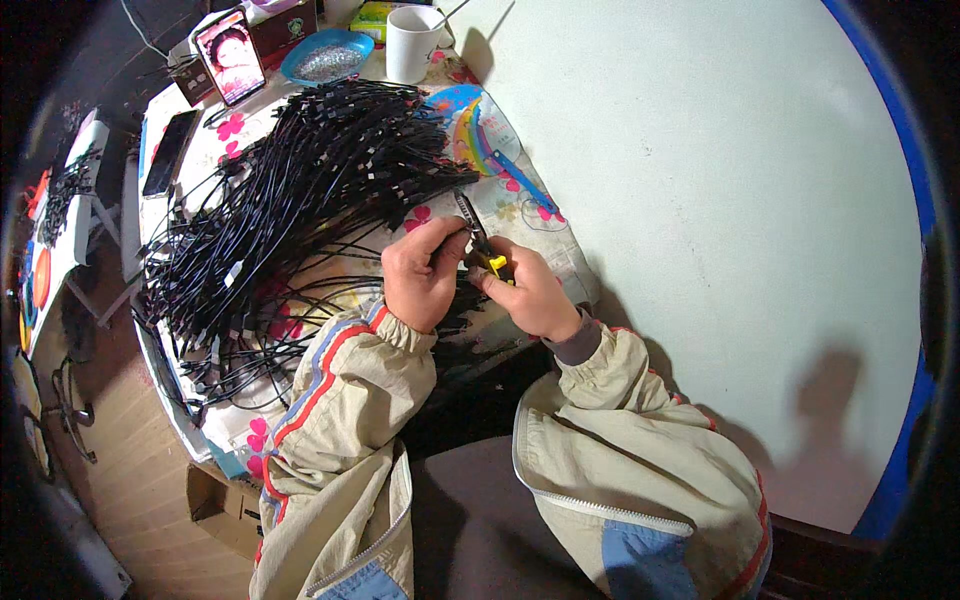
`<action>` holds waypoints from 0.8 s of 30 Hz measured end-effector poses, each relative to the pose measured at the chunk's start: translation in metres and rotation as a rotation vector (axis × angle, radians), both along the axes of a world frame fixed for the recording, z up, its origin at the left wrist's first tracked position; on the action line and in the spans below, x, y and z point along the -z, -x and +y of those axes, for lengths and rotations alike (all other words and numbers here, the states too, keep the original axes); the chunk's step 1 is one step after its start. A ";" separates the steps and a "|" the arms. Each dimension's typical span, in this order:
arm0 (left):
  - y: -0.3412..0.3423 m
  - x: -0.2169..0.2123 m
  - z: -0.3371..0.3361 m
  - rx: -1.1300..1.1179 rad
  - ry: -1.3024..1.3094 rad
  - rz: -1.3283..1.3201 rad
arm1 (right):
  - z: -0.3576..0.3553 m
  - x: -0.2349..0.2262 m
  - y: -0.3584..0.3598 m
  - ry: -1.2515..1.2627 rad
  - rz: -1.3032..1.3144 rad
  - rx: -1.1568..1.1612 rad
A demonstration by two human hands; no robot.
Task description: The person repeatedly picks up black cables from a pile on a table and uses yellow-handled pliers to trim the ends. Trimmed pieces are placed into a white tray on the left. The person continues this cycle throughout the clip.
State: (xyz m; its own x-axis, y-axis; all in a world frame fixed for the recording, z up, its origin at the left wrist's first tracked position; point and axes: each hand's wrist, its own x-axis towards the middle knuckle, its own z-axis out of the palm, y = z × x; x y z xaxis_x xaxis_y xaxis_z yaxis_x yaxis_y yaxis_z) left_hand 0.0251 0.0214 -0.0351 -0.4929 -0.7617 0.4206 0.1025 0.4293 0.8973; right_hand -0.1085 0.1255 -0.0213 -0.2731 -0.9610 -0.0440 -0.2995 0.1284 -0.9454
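Note:
My right hand [535, 290] is closed around the yellow and black handles of wire strippers [468, 212], whose dark jaws point up and away from me. Right beside it, my left hand [422, 272] is pinched at the jaws; what its fingers hold is too small and hidden to make out. A large heap of black cables [300, 165] with small metal plugs covers the table to the left and beyond my hands. More loose cable ends spread under and beside my left wrist.
A blue dish [328, 58] of small shiny parts and a white cup [411, 45] stand at the back. A lit phone [230, 58] is propped up; a dark phone [172, 152] lies flat. A blue strip [525, 182] lies near the white wall [720, 200]. A cardboard box [222, 512] sits below.

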 end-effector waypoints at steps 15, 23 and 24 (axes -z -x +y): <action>0.002 0.002 0.004 -0.219 0.349 -0.073 | 0.010 -0.004 -0.013 -0.084 -0.055 0.016; 0.002 0.002 0.004 -0.246 0.423 -0.107 | 0.007 -0.013 -0.019 -0.072 -0.088 0.039; 0.002 0.002 0.004 -0.249 0.423 -0.106 | 0.007 -0.013 -0.019 -0.095 -0.096 0.052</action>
State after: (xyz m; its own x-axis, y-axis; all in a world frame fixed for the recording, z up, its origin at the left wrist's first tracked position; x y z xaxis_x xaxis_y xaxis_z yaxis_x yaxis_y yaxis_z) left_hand 0.0231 0.0258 -0.0372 -0.3746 -0.6350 0.6756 -0.1314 0.7577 0.6393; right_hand -0.0896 0.1321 -0.0082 -0.3129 -0.9359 -0.1620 -0.1992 0.2314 -0.9522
